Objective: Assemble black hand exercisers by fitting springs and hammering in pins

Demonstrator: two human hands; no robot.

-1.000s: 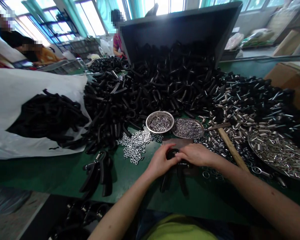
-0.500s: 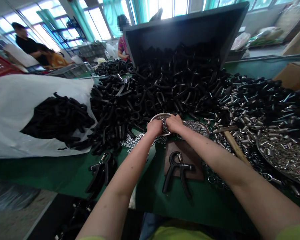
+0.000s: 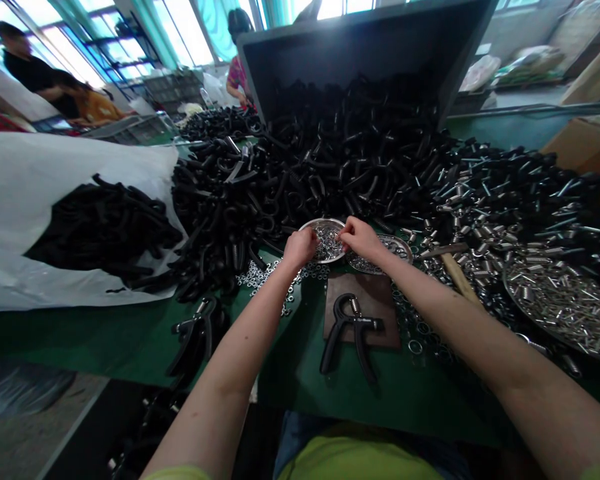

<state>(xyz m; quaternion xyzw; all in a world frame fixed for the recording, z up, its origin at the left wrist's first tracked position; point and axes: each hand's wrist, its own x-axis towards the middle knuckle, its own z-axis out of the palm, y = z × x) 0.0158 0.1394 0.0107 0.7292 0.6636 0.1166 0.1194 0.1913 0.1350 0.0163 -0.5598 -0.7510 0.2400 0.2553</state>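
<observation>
My left hand (image 3: 301,247) is at the left rim of a round metal dish (image 3: 325,221) of small metal parts, its fingers closed at the tips. At the dish's right side, my right hand (image 3: 359,237) has its thumb and fingers pinched together. Whatever either hand holds is too small to make out. A second metal dish (image 3: 409,253) with small parts is partly covered by my right hand. Nearer to me, a black hand grip strengthener (image 3: 353,327) with a spring lies partly on a brown square plate (image 3: 383,293).
Several black grip strengtheners (image 3: 197,333) lie at the left. Loose nuts (image 3: 263,277) are scattered beside the dish. A hammer (image 3: 457,273), springs and a large tray of metal pins (image 3: 555,300) are at the right. Black handles spill from a grey bin (image 3: 365,57). People work farther back.
My hands have drawn apart, left hand leftward and right hand rightward, uncovering more of the dish's contents. The whole view has shifted slightly.
</observation>
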